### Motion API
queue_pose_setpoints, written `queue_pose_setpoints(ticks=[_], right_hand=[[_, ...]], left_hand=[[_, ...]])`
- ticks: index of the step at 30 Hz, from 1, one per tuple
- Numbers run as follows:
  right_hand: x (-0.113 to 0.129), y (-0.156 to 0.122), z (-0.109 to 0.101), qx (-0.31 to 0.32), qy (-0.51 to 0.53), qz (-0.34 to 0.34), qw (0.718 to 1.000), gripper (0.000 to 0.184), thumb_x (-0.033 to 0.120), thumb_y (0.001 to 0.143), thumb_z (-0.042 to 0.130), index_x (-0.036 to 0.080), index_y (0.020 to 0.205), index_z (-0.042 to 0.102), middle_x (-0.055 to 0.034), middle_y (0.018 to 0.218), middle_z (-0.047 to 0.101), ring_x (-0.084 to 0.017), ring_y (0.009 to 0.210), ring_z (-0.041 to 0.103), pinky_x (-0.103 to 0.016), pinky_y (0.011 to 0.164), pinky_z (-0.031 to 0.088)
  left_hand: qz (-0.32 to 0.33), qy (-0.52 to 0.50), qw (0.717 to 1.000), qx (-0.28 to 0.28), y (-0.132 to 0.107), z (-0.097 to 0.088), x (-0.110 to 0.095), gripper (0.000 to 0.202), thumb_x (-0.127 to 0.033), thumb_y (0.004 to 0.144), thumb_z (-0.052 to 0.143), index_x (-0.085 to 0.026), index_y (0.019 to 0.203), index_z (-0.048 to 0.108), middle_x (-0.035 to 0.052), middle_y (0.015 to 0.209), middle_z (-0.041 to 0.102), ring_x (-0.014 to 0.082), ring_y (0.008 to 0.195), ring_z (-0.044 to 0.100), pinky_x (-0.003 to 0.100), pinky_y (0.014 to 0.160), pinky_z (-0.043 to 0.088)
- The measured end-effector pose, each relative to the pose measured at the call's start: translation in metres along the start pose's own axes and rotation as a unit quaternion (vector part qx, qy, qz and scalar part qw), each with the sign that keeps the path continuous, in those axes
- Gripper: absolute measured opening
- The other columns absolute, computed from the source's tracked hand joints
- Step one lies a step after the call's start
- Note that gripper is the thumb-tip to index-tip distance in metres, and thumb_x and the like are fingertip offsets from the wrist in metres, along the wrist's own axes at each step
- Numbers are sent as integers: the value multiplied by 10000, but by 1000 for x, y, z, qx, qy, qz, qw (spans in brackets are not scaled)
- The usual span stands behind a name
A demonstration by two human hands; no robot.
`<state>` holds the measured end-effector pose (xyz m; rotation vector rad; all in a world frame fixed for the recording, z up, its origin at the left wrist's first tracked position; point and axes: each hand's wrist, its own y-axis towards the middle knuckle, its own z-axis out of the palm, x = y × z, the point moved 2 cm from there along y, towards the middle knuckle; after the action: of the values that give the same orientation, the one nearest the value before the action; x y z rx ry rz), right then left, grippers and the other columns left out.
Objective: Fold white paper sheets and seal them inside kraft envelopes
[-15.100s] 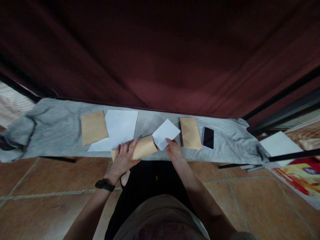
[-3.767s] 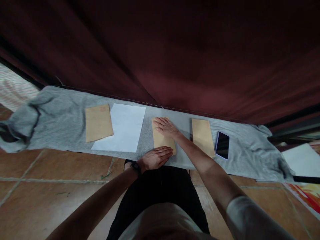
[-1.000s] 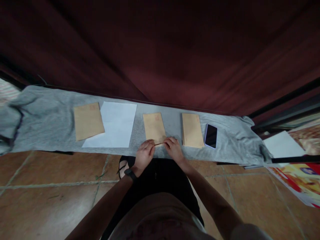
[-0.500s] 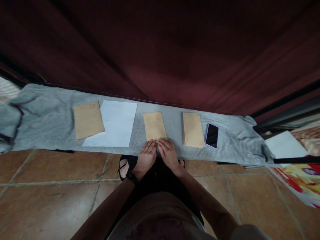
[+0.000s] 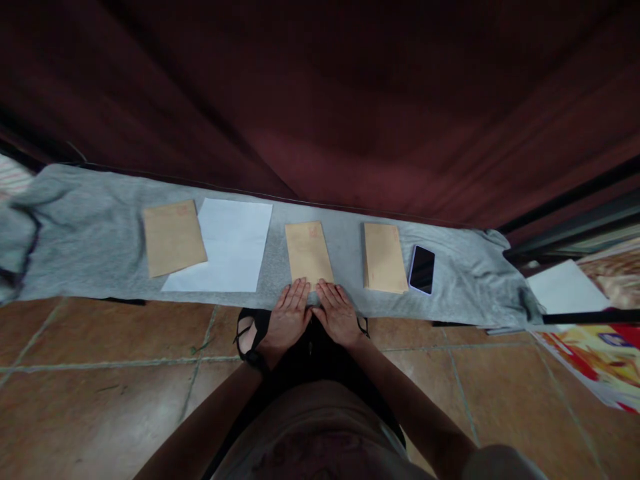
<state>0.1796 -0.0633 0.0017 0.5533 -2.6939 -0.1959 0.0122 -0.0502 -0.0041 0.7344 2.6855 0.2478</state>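
A brown paper envelope (image 5: pixel 309 250) with a red printed mark lies on the grey cloth straight in front of me. My left hand (image 5: pixel 290 313) rests flat with its fingertips on the envelope's near left end. On the near right end lie the fingers of my right hand (image 5: pixel 336 311), stretched out too. The two thumbs point toward each other just below the envelope. Under the fingers the near edge of the envelope is hidden.
Left of me, a brown envelope (image 5: pixel 175 239) overlaps a white sheet of paper (image 5: pixel 235 247). To the right are a stack of brown envelopes (image 5: pixel 385 259) and a phone (image 5: pixel 422 270). Grey cloth (image 5: pixel 465 267) covers the narrow bench; a dark red curtain (image 5: pixel 320 113) hangs behind it.
My fingers, bunched together at the envelope's near edge before, now lie flatter and more stretched out on it. The thumbs show now. The envelope stays in place.
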Motion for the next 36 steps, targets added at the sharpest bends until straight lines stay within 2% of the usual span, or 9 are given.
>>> queue_pose_setpoints(ticks=[6, 15, 18, 20, 23, 26, 29, 34, 36], right_hand=[[-15, -8, -5, -11, -11, 14, 1000, 596, 379, 1049, 457, 169, 1589, 318, -113, 1595, 407, -256, 1479, 397, -491, 1251, 289], [-24, -13, -10, -18, -14, 36, 999, 567, 346, 1056, 435, 178, 1587, 327, -110, 1588, 422, -260, 1477, 399, -502, 1245, 291], [-22, -13, -9, -24, -11, 42, 999, 565, 339, 1055, 435, 178, 1586, 329, -117, 1583, 430, -265, 1475, 402, -516, 1242, 293], [-21, -13, -7, -27, -12, 45, 999, 561, 339, 1054, 436, 176, 1582, 338, -118, 1581, 433, -268, 1473, 405, -523, 1242, 290], [-21, -13, -6, -27, -13, 48, 998, 537, 316, 1057, 418, 167, 1570, 363, -119, 1581, 432, -272, 1472, 406, -530, 1242, 290], [-23, -11, -10, -22, -8, 46, 999, 504, 287, 1063, 385, 178, 1556, 395, -110, 1572, 448, -259, 1464, 421, -519, 1238, 306], [-29, -4, -14, -12, 4, 27, 1000, 501, 295, 1068, 371, 194, 1558, 393, -93, 1576, 446, -232, 1468, 417, -488, 1239, 321], [-39, 26, -10, 49, 17, -72, 996, 509, 331, 1069, 384, 245, 1570, 363, -38, 1599, 410, -187, 1491, 375, -451, 1262, 285], [-44, 41, -6, 63, 19, -92, 994, 503, 338, 1065, 406, 265, 1562, 380, -24, 1604, 402, -185, 1496, 366, -446, 1266, 275]], left_hand=[[-5, 0, 1000, -17, -5, -5, 7, 646, -372, 1010, 454, -118, 1587, 310, 168, 1590, 397, 295, 1494, 354, 508, 1237, 298], [-19, 8, 999, -25, -10, -13, 11, 665, -376, 1014, 462, -145, 1606, 267, 173, 1572, 422, 315, 1470, 393, 530, 1226, 309], [-24, 14, 999, -28, -6, -16, 1, 702, -378, 1013, 458, -128, 1619, 206, 181, 1595, 380, 327, 1488, 358, 556, 1233, 284], [-17, 14, 999, -23, -1, -14, -10, 702, -364, 1016, 445, -122, 1622, 186, 168, 1619, 342, 309, 1508, 319, 529, 1246, 276], [7, 7, 1000, -6, 7, -6, -27, 653, -338, 1022, 425, -124, 1610, 236, 151, 1619, 356, 276, 1513, 316, 482, 1252, 286], [14, 1, 1000, 1, 11, 3, -30, 622, -339, 1018, 432, -98, 1578, 311, 172, 1591, 404, 281, 1501, 344, 487, 1240, 313], [25, -10, 1000, 8, 10, 9, -24, 608, -317, 1007, 438, -106, 1567, 338, 170, 1586, 413, 282, 1496, 354, 493, 1235, 325], [26, -8, 1000, 14, 9, 11, -23, 641, -324, 982, 482, -78, 1556, 337, 198, 1591, 393, 303, 1504, 334, 520, 1233, 319], [20, -1, 1000, 9, 8, 12, -25, 645, -346, 985, 484, -64, 1548, 342, 216, 1592, 384, 314, 1510, 316, 528, 1229, 319]])
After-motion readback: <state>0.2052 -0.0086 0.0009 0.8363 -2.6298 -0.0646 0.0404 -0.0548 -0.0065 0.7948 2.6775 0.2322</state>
